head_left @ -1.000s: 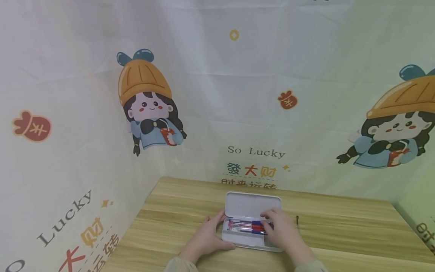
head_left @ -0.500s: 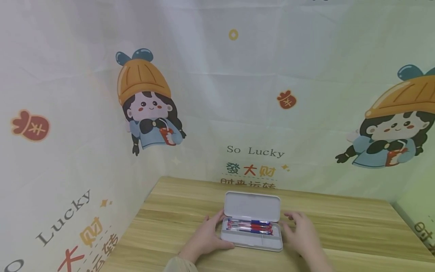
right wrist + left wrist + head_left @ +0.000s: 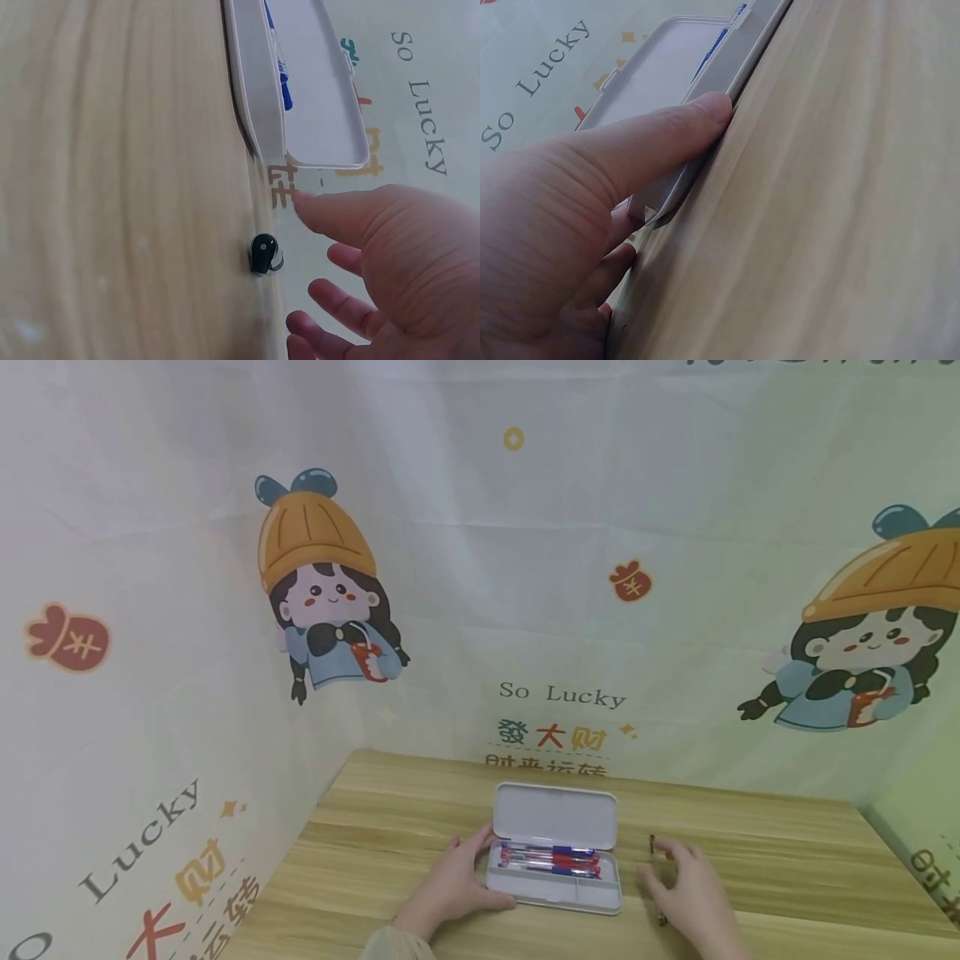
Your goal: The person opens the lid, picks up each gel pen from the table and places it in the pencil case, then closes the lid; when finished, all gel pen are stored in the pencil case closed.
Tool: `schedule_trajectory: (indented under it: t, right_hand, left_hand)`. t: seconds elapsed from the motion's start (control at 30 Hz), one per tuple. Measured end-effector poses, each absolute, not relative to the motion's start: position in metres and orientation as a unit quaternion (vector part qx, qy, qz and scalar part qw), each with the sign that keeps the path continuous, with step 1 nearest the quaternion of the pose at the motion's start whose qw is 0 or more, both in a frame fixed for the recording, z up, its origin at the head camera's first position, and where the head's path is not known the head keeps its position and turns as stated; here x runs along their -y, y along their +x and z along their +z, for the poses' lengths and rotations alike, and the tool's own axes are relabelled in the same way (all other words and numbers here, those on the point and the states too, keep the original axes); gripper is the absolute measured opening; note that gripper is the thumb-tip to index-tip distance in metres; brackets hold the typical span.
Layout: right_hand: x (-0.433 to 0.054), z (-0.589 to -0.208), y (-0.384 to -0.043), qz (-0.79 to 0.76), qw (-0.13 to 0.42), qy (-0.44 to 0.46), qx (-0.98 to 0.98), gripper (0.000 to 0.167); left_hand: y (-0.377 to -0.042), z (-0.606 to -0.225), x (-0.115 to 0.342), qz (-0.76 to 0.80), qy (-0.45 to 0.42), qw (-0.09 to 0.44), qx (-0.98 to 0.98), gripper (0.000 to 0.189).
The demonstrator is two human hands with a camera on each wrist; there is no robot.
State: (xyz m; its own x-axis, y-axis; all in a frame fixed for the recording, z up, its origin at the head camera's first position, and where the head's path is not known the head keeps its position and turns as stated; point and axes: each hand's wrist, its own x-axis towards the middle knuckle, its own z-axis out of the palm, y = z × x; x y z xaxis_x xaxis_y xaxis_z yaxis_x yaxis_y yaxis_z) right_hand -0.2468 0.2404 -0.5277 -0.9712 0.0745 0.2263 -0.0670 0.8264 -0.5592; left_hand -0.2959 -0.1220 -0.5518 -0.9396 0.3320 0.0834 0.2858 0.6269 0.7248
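Observation:
An opened grey-white pencil case (image 3: 536,889) lies on the table, its lid (image 3: 555,814) raised at the back. Several clear pens (image 3: 551,860) with blue or red grips lie side by side in its rear compartment. My left hand (image 3: 455,881) holds the case's left end, thumb (image 3: 679,131) along the front side and fingers behind. Right of the case, my right hand (image 3: 693,885) hovers with parted fingers over a thin pen-like stick with a dark far end (image 3: 652,844). In the right wrist view its black near end (image 3: 262,253) shows below the thumb; nothing is between the fingers.
The wood-grain table (image 3: 420,797) reaches back to a pale cloth (image 3: 465,568) printed with cartoon figures and lettering. At the case's front are a long compartment (image 3: 532,885) and a small one (image 3: 598,893).
My right hand has left the pens in the case and moved right, to the dark-ended stick. The left hand has stayed on the case's left end.

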Motion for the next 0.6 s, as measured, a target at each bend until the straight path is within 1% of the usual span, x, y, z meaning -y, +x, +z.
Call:
schedule_trajectory:
  t: [0.17, 0.3, 0.43, 0.6]
  right_hand:
    - [-0.247, -0.531, -0.247, 0.290, 0.086, -0.013, 0.953, 0.068]
    - [-0.250, -0.533, -0.248, 0.282, 0.065, -0.026, 0.957, 0.072]
    - [-0.253, -0.534, -0.247, 0.270, 0.062, -0.034, 0.960, 0.072]
    - [-0.253, -0.533, -0.245, 0.263, 0.068, -0.046, 0.961, 0.067]
  left_hand:
    - [-0.296, -0.551, 0.122, 0.395, 0.172, 0.028, -0.902, 0.130]
    - [-0.295, -0.550, 0.122, 0.401, 0.167, 0.034, -0.900, 0.129]
    - [-0.294, -0.549, 0.122, 0.402, 0.170, 0.034, -0.899, 0.128]
    - [-0.294, -0.549, 0.122, 0.400, 0.169, 0.034, -0.900, 0.127]
